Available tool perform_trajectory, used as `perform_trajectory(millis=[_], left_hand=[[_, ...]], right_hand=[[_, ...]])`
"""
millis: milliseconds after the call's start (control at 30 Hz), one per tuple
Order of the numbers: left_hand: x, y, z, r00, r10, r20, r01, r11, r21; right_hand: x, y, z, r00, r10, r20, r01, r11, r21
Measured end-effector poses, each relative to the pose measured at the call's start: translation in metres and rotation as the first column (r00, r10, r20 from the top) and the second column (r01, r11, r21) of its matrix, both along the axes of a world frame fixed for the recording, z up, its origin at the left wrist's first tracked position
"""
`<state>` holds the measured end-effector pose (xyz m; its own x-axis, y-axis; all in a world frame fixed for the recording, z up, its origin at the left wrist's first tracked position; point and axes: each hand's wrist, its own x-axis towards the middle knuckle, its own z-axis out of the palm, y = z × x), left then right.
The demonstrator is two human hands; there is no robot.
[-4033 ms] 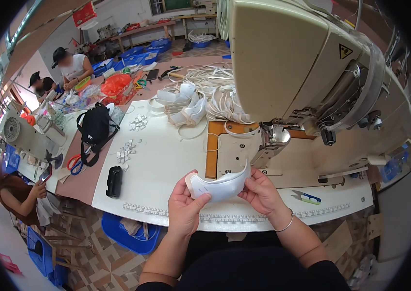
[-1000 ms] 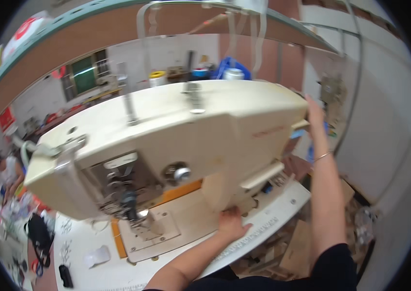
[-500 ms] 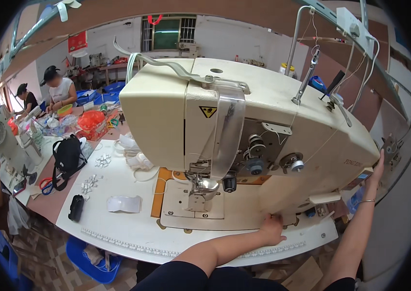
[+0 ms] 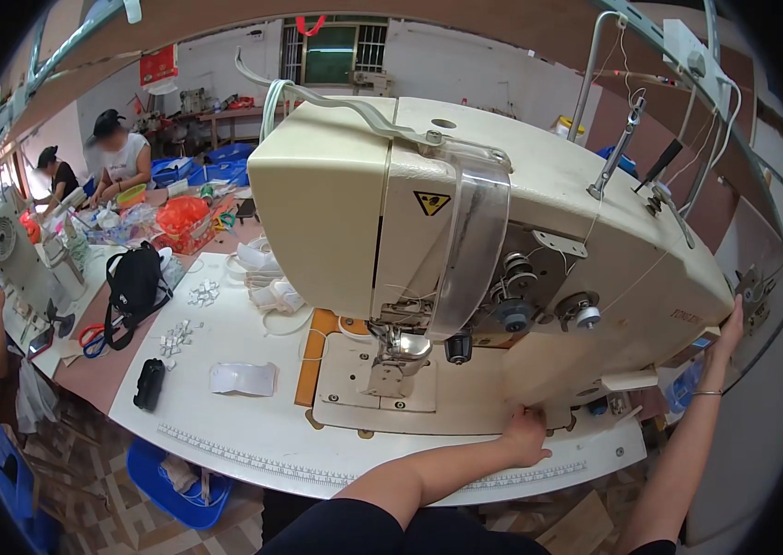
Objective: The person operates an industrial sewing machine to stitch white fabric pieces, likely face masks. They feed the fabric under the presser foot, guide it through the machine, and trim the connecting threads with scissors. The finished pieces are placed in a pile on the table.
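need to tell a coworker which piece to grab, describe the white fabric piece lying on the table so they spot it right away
Start at the big cream sewing machine on the white table. Left of its orange-edged base plate lies the white fabric piece, flat and alone. It is larger than the small white bits scattered further left, and pale beside the black object.

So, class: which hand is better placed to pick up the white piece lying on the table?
Left, probably. The left hand rests at the machine's base, nearer the white piece. The right hand is at the machine's far right end.
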<state>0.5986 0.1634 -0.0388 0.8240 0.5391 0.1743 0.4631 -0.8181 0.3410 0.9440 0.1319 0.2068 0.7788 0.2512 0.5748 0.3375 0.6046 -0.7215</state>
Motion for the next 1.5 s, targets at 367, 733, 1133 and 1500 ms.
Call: perform_trajectory(millis=[367,733,1133,1500], left_hand=[[0.003,0.001,-0.005,1.000,0.000,-0.030,0.001,0.999,0.033],[0.002,-0.002,-0.002,1.000,-0.001,-0.016,0.001,1.000,0.031],[0.002,-0.003,0.002,0.999,-0.004,-0.044,0.003,1.000,-0.022],[-0.119,-0.022,0.002,0.863,-0.119,0.490,0.032,0.983,0.182]], right_hand=[[0.003,-0.002,0.008,0.998,0.038,-0.045,-0.041,0.997,-0.070],[0.002,-0.005,0.010,0.998,0.040,-0.051,-0.044,0.995,-0.087],[0.023,0.000,0.006,0.999,0.010,-0.031,-0.014,0.994,-0.112],[0.043,-0.014,0.037,0.975,0.073,0.211,0.014,0.924,-0.381]])
